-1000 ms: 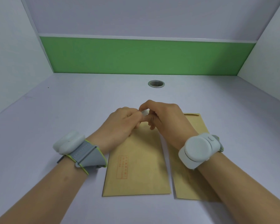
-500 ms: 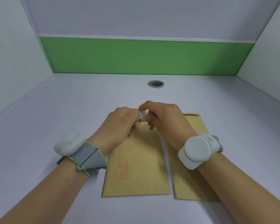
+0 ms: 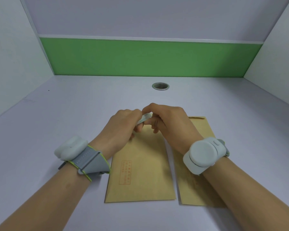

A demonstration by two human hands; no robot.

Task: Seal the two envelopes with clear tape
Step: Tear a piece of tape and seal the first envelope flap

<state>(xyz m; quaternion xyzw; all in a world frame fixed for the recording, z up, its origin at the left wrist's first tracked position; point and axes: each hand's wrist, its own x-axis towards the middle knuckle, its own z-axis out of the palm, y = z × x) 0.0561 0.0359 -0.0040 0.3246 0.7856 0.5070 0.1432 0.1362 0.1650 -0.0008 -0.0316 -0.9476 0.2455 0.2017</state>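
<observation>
Two brown envelopes lie side by side on the desk in the head view. The left envelope [image 3: 143, 174] carries a red printed box; the right envelope [image 3: 188, 185] is partly under my right forearm. Above the top end of the left envelope my left hand [image 3: 122, 125] and my right hand [image 3: 168, 120] meet, fingers curled, both pinching a small pale clear tape roll [image 3: 144, 118] between them. Most of the roll and both envelopes' flaps are hidden by my hands.
The pale desk [image 3: 57, 127] is walled by white side panels and a green back panel [image 3: 148, 59]. A round metal cable grommet [image 3: 160, 86] sits in the desk behind my hands. Both wrists wear grey bands with white pods.
The tape roll shows a little more between my fingers than a second ago; my left fingers have shifted slightly on it. The envelopes have not moved.
</observation>
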